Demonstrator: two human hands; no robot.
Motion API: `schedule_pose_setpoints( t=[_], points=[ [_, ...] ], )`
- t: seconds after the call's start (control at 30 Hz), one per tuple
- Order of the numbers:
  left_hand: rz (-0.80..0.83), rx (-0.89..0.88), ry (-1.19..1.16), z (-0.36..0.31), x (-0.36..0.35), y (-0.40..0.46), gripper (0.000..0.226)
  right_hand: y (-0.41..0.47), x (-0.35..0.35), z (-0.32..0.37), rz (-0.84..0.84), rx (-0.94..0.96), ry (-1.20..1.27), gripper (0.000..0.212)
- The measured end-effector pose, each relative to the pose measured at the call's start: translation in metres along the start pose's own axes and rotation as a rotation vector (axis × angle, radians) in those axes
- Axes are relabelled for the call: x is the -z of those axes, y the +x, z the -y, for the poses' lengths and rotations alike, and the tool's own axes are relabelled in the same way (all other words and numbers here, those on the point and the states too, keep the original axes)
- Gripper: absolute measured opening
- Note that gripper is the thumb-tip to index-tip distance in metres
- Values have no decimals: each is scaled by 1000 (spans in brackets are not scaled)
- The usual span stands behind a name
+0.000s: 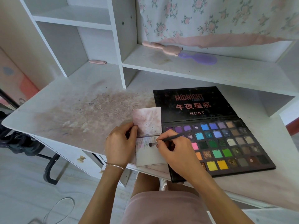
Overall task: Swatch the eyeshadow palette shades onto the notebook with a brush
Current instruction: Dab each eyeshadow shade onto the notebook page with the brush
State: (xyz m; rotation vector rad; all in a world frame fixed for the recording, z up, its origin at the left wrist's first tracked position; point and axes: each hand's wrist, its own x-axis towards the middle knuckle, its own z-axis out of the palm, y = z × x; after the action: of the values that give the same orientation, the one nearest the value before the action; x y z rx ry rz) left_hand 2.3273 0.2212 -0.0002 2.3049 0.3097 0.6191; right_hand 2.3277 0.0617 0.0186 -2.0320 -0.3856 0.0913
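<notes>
A small open notebook (149, 156) lies at the desk's front edge, its upper page stained pink and its lower page marked with faint purple and pink swatches along the top. My left hand (120, 143) holds the notebook at its left side, thumb on the upper page. My right hand (174, 151) pinches a thin dark brush (172, 137), whose tip touches the lower page near the swatches. The open black eyeshadow palette (226, 146) with several coloured pans lies directly to the right, partly under my right hand.
The white desk (77, 113) is smeared with pinkish powder left of the notebook. A shelf behind holds a pink hairbrush (163, 47) and a purple hairbrush (200, 58). White shelf uprights (119, 54) stand behind. A dark chair frame (50, 167) stands on the floor at left.
</notes>
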Motion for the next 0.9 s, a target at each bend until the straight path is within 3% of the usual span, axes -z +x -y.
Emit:
schedule_pose_setpoints(
  t=[0.33,0.5,0.67,0.9],
  points=[
    [3,2,-3,1,0,0,13,-1,1,1,-29,23,62,22],
    [10,-4,6,0,0,1,13,-5,6,6,-142,99,151,29],
    [15,-16,9,1,1,0,13,-11,18,1,-222,50,198,26],
    [-14,-39,24,3,1,1,11,-31,59,-23,-408,33,187,39]
  ],
)
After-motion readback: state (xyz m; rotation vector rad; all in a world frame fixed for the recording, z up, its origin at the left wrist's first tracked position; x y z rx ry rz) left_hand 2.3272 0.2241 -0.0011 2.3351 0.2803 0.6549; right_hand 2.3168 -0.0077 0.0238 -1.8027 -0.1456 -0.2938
